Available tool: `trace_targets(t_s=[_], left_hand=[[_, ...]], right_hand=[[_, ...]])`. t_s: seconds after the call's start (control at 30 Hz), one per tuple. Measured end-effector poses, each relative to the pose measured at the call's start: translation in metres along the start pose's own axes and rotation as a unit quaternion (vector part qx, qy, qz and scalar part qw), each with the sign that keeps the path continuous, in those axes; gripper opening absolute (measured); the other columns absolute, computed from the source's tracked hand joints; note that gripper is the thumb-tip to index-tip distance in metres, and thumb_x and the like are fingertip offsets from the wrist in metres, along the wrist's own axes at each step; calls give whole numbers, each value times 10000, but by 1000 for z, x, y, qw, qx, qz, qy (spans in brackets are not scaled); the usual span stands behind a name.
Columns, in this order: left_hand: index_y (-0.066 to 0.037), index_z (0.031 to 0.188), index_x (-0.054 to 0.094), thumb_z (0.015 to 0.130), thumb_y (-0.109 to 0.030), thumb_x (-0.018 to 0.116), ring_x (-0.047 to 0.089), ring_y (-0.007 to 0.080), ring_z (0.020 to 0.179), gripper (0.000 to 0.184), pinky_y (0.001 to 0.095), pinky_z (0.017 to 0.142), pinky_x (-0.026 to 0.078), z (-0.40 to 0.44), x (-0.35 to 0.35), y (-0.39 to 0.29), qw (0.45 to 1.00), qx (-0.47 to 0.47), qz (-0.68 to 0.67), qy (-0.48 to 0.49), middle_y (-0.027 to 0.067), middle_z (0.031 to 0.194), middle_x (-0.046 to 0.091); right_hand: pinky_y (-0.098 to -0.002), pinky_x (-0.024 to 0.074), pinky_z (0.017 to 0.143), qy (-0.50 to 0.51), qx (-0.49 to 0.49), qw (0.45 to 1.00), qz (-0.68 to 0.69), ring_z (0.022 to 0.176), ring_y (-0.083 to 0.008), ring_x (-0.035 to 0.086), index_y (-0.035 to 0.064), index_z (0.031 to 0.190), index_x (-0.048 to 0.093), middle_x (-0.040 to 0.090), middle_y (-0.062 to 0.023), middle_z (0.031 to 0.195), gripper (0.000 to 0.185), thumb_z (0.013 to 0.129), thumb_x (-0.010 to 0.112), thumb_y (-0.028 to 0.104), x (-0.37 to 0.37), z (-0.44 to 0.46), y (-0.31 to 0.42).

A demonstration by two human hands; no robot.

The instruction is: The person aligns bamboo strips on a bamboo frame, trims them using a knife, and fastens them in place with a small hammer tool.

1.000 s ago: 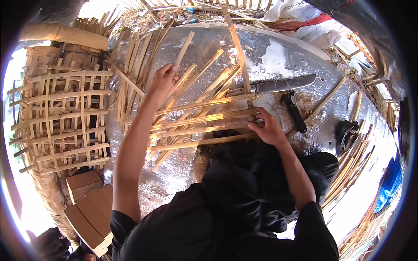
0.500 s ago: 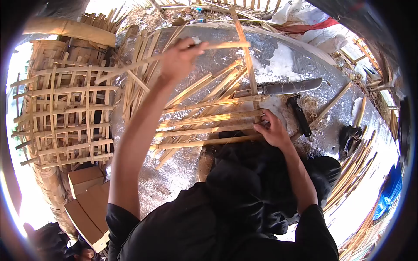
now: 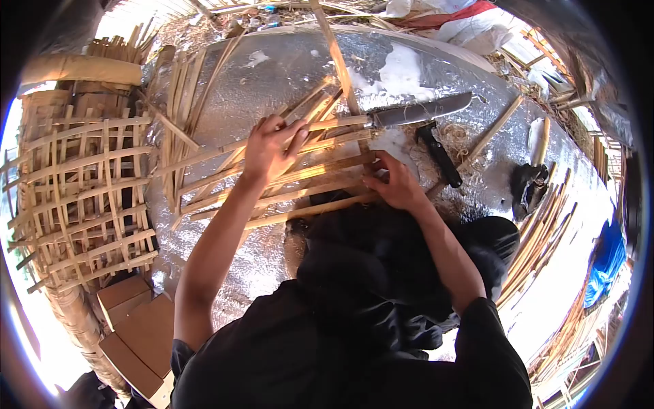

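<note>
My left hand [image 3: 268, 150] is closed round a long bamboo strip [image 3: 337, 123], whose right end lies over a crosswise bamboo strip [image 3: 342, 68] close to the knife. Below it several more bamboo strips [image 3: 310, 190] lie side by side, their right ends over the lower part of the crosswise strip. There my right hand [image 3: 400, 185] pinches the strip ends between thumb and fingers; the exact grip is partly hidden. Just beyond the hands rests a large knife [image 3: 429, 110] with a broad blade. A black-handled tool [image 3: 441, 157] lies right of my right hand.
An open-weave bamboo lattice [image 3: 82, 198] leans against a large basket at left, above cardboard boxes [image 3: 143, 334]. Loose strips [image 3: 178, 102] lie on the silvery ground sheet [image 3: 266, 82]. More thin strips [image 3: 545, 232] and a blue plastic sheet [image 3: 603, 269] are at right.
My left hand has lowered its bamboo strip toward the other strips and the knife. My right hand stays at the strip ends. The whole view has shifted, so the surroundings appear farther left.
</note>
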State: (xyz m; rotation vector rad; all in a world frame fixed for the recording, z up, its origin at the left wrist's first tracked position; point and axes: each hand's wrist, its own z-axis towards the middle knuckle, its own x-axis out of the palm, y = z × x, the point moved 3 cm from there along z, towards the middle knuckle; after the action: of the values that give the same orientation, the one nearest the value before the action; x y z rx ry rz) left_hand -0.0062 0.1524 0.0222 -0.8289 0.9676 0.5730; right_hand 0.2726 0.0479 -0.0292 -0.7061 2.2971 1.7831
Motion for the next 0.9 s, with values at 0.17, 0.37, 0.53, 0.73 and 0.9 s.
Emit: trace_targets(t_s=[0.17,0.37,0.53,0.73,0.9], left_hand=[[-206,1163,797,982,-321,698,622,267,767,236,425,746,557,-18,12,15,998,-57,-3,31,66,868,616],[-147,1177,799,975,-293,723,607,272,769,261,417,736,521,-20,15,13,996,-79,2,38,93,831,614],[-148,1149,806,965,-279,737,610,267,729,236,406,685,531,-16,17,7,998,-63,-9,23,84,833,619],[-227,1125,799,957,-297,733,630,249,746,194,403,701,564,-17,26,2,998,-65,-10,-9,44,892,615],[-145,1142,805,933,-197,769,638,255,764,218,403,694,539,-14,24,-5,995,-81,-44,-21,85,903,662]], right_hand=[[-443,574,805,-3,-1,1000,6,947,-359,747,30,1333,576,739,-200,1082,548,862,807,187,1,0,4],[-434,580,794,-21,-16,1000,7,945,-355,751,18,1305,586,744,-199,1071,537,846,821,167,0,0,5],[-426,578,788,-17,-11,1000,-4,941,-355,750,22,1312,585,751,-196,1057,542,847,823,164,-3,-1,12],[-435,574,790,-4,10,1000,-13,927,-360,750,45,1366,530,754,-191,1080,604,854,819,181,-3,-2,13],[-448,575,793,-1,3,1000,-8,928,-377,749,48,1374,517,754,-192,1091,609,862,814,190,-1,-1,7]])
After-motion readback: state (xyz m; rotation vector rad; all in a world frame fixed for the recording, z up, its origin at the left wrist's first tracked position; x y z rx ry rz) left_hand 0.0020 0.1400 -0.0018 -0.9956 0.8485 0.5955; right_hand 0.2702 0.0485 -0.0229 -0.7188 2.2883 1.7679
